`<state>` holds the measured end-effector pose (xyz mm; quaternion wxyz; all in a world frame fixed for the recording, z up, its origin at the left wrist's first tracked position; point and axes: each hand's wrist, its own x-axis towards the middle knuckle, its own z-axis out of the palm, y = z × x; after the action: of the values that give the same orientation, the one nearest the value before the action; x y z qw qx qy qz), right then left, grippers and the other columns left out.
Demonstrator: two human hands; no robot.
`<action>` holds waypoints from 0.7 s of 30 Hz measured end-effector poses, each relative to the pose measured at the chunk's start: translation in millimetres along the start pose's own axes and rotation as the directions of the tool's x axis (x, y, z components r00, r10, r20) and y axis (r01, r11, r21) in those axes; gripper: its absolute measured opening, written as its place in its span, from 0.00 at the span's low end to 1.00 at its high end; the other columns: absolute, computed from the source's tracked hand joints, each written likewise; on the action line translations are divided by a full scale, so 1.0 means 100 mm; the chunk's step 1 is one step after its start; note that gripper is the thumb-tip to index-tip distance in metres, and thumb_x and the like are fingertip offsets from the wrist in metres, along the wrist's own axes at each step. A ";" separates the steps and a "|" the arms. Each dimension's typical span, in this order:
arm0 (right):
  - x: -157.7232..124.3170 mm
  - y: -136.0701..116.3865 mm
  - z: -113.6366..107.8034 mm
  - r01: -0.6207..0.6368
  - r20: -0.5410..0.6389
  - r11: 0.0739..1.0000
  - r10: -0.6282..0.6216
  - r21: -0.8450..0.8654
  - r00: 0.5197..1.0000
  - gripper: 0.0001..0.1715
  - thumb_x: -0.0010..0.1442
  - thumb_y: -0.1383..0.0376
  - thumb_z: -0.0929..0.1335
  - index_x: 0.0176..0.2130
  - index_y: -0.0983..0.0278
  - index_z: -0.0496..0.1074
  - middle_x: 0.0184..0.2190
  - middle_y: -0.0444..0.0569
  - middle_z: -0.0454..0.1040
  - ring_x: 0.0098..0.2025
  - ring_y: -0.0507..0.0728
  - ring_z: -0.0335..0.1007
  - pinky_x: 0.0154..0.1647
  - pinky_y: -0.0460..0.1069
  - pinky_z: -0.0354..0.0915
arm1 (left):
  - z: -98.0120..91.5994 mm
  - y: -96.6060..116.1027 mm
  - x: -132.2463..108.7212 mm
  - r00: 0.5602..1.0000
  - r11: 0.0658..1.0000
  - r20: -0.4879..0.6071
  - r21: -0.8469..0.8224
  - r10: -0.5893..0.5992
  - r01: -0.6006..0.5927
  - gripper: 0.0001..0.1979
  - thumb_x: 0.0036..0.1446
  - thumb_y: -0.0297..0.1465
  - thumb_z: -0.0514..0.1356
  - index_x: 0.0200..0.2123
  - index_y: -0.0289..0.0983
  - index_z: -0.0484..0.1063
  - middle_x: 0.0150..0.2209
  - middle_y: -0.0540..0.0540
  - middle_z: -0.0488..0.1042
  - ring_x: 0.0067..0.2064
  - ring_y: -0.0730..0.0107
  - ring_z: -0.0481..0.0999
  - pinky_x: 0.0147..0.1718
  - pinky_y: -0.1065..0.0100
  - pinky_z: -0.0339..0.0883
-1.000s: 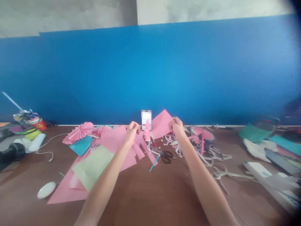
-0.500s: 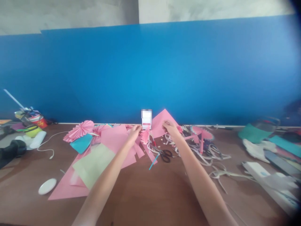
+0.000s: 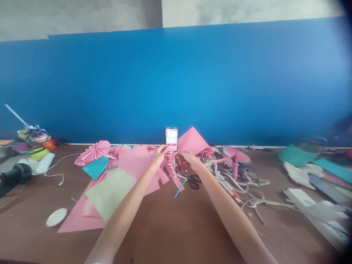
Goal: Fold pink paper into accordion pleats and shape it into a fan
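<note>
Just in front of the phone, my left hand (image 3: 159, 155) pinches the upper side of a small piece of pleated pink paper (image 3: 171, 159). My right hand (image 3: 188, 158) is beside the same paper, its fingers bunched and pointing left; what they hold is too small to make out. A white strip (image 3: 180, 176) curls below the paper. Dark-handled scissors (image 3: 194, 181) lie under my right wrist, partly hidden by it, near a thin blue stick (image 3: 179, 189).
A phone (image 3: 172, 138) stands upright by the blue wall. Pink sheets (image 3: 133, 161), a pale green sheet (image 3: 111, 191) and pink paper fans (image 3: 95, 152) lie left. Tangled white strips (image 3: 244, 183) and a white power strip (image 3: 308, 205) lie right. A white round lid (image 3: 56, 217) sits front left.
My right hand has moved left and down from in front of the pink sheet to the pleated paper. My left hand has barely moved and keeps its pinch.
</note>
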<state>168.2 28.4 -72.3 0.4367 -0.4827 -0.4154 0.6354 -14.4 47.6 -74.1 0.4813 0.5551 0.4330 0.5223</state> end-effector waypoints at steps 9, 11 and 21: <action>0.10 0.20 0.14 -0.152 -0.019 0.983 0.155 0.103 0.988 0.17 0.65 0.55 0.65 0.29 0.63 0.67 0.16 0.42 0.65 0.14 0.48 0.52 0.12 0.43 0.45 | 0.05 0.13 -0.06 0.995 0.992 0.043 -0.096 0.091 -0.086 0.13 0.59 0.43 0.62 0.34 0.38 0.72 0.33 0.46 0.77 0.36 0.68 0.76 0.40 0.69 0.68; 0.12 0.22 0.15 -0.147 -0.013 0.979 0.150 0.140 0.989 0.15 0.64 0.56 0.65 0.29 0.63 0.65 0.16 0.40 0.63 0.15 0.48 0.51 0.12 0.43 0.45 | 0.06 0.15 -0.08 0.992 0.988 0.078 -0.131 0.095 -0.084 0.15 0.59 0.45 0.62 0.34 0.38 0.70 0.31 0.47 0.76 0.34 0.68 0.76 0.40 0.68 0.69; 0.07 0.17 0.14 -0.039 0.036 0.968 0.031 0.246 0.999 0.09 0.59 0.58 0.68 0.35 0.62 0.70 0.18 0.38 0.62 0.16 0.48 0.50 0.16 0.44 0.52 | 0.10 0.17 -0.10 0.979 0.984 0.187 -0.172 0.076 -0.043 0.16 0.57 0.45 0.63 0.32 0.38 0.70 0.25 0.50 0.71 0.28 0.71 0.71 0.32 0.70 0.67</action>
<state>150.4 28.9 -87.1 0.4754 -0.4219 -0.3314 0.6973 -6.0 33.7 -59.0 0.5499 0.5736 0.3223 0.5145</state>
